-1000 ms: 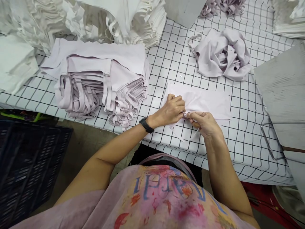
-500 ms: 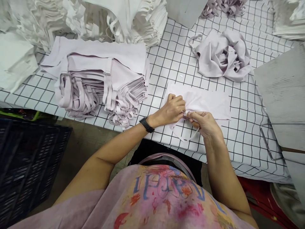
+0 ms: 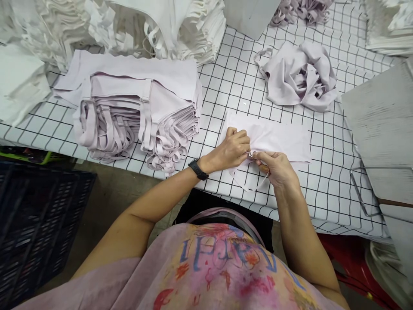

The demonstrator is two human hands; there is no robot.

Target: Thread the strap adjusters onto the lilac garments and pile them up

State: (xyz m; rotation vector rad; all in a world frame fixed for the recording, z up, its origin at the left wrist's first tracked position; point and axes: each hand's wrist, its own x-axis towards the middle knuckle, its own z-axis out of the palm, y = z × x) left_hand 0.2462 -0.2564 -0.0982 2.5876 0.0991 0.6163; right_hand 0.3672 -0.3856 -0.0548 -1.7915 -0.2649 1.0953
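Note:
A pale lilac garment [image 3: 277, 138] lies flat on the checked tablecloth [image 3: 325, 185] in front of me. My left hand [image 3: 230, 148], with a black watch on the wrist, is closed and pinches the garment's strap at a small metal ring. My right hand [image 3: 277, 168] is closed too, gripping the same strap [image 3: 245, 183] right beside the left fingers. The strap's loop hangs toward the table's near edge. What the right fingers hold apart from the strap is hidden.
A neat stack of folded lilac garments [image 3: 135, 112] sits at the left. A crumpled lilac heap [image 3: 300, 73] lies behind. White stacks [image 3: 155, 26] fill the back. Grey board [image 3: 380, 125] and a wire frame [image 3: 361, 189] are at right; a black crate [image 3: 35, 224] stands below left.
Both hands stay pinched together on the strap with only slight finger movement. The view has shifted a little.

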